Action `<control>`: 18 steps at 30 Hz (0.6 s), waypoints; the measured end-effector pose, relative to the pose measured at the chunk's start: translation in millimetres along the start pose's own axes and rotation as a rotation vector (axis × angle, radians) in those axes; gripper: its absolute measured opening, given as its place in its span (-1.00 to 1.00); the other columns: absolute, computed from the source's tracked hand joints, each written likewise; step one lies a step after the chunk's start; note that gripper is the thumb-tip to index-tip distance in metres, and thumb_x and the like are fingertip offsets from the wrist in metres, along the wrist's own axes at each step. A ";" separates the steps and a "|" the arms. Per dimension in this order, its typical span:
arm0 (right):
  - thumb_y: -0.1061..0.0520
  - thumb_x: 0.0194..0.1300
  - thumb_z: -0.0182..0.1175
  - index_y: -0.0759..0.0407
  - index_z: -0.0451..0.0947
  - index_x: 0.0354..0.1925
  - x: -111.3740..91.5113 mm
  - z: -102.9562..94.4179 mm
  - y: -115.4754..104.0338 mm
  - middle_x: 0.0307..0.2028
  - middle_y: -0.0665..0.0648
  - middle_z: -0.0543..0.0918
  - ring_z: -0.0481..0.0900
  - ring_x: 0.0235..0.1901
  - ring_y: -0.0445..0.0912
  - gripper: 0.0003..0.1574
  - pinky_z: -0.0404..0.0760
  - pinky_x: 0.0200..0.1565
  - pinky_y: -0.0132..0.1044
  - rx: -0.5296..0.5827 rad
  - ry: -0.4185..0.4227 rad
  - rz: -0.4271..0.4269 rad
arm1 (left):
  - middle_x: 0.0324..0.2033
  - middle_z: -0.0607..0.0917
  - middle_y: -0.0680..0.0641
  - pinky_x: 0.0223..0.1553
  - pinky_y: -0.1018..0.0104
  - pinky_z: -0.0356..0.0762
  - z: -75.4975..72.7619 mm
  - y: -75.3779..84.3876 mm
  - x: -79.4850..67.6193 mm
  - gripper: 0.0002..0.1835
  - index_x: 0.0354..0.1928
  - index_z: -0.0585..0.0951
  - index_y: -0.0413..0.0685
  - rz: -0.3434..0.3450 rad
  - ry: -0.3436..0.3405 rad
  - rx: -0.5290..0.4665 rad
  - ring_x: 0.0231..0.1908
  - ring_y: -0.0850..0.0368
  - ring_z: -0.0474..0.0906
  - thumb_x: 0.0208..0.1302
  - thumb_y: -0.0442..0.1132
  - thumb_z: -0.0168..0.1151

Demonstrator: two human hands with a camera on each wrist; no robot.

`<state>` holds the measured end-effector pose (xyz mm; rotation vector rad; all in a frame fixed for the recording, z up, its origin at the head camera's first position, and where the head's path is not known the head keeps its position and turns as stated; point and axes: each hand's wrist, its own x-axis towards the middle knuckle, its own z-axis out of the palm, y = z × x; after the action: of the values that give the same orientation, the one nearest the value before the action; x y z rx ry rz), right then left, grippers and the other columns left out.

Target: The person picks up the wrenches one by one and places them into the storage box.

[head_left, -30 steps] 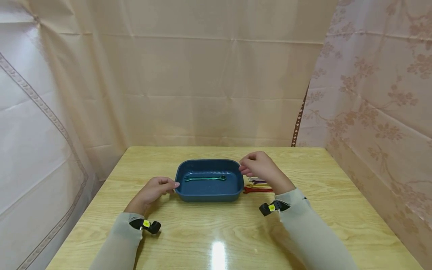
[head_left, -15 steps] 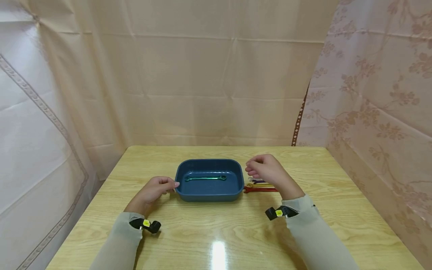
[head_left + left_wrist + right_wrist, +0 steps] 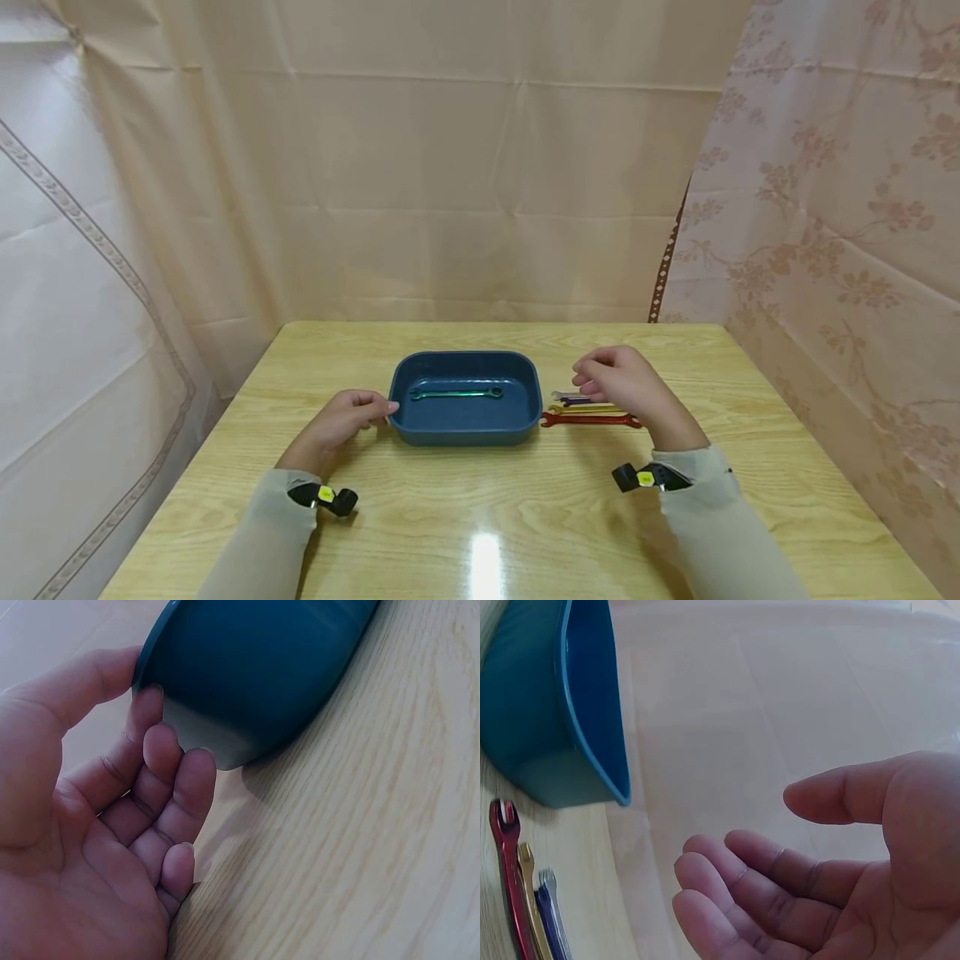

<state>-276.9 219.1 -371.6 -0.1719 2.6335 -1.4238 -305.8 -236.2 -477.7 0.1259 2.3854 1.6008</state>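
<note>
A blue rectangular tub (image 3: 465, 438) stands mid-table with a green combination wrench (image 3: 456, 394) lying in it. At the tub's left end my left hand (image 3: 341, 423) pinches the rim between thumb and index finger; the left wrist view shows the other fingers curled beside the wall. To the right of the tub lies a row of wrenches: red (image 3: 592, 421), gold (image 3: 581, 410), purple (image 3: 579, 402) and silver (image 3: 564, 395). My right hand (image 3: 626, 385) hovers above their far side, holding nothing. In the right wrist view its thumb is apart from loosely bent fingers.
The wooden table (image 3: 420, 517) spreads around the tub on every side. Behind it hangs a beige curtain (image 3: 465, 208), with a flowered cloth (image 3: 840, 233) along the right and a pale cloth (image 3: 82, 275) on the left.
My right hand has drawn away from the tub's right rim, moving right over the wrenches and uncovering more of them. The left hand, tub and green wrench stay in place.
</note>
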 end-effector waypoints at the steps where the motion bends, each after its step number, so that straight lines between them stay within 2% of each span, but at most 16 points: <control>1: -0.05 0.59 0.02 0.35 0.54 0.22 -0.7 -1.3 2.3 0.02 0.32 0.72 0.75 -0.09 0.08 -0.45 0.72 0.02 -0.06 -0.003 0.007 0.009 | -0.27 0.73 0.04 0.02 0.17 0.41 0.5 0.1 0.1 -0.61 -0.24 0.74 -0.07 -0.002 0.000 -0.001 -0.06 0.00 0.61 0.35 0.15 0.37; 8: -0.13 0.58 0.04 0.31 0.55 0.22 -4.1 -7.5 13.2 -0.01 0.30 0.72 0.72 -0.07 0.12 -0.42 0.72 0.02 -0.05 -0.012 0.020 0.070 | -0.26 0.73 0.04 0.01 0.18 0.42 3.1 -0.1 -0.2 -0.60 -0.25 0.74 -0.08 -0.007 0.000 0.004 -0.08 0.01 0.60 0.34 0.15 0.38; 14: -0.13 0.56 0.08 0.34 0.57 0.17 -2.4 -10.8 17.0 -0.04 0.32 0.73 0.73 -0.10 0.11 -0.41 0.73 -0.05 -0.11 -0.044 0.016 0.075 | -0.27 0.72 0.04 0.00 0.17 0.42 1.7 -0.8 -0.1 -0.60 -0.26 0.74 -0.09 0.006 -0.006 0.002 -0.07 0.00 0.57 0.35 0.14 0.38; 18: -0.12 0.56 0.09 0.38 0.58 0.15 -3.5 -14.5 22.3 -0.09 0.33 0.74 0.73 -0.15 0.09 -0.41 0.73 -0.07 -0.07 -0.067 -0.006 0.076 | -0.29 0.72 0.03 -0.02 0.16 0.42 0.3 -1.8 0.6 -0.62 -0.28 0.74 -0.10 0.020 -0.008 -0.003 -0.09 -0.01 0.55 0.35 0.11 0.38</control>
<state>-276.9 243.8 -382.2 -0.0829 2.6544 -1.3107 -306.2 -236.5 -479.5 0.1553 2.3832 1.6093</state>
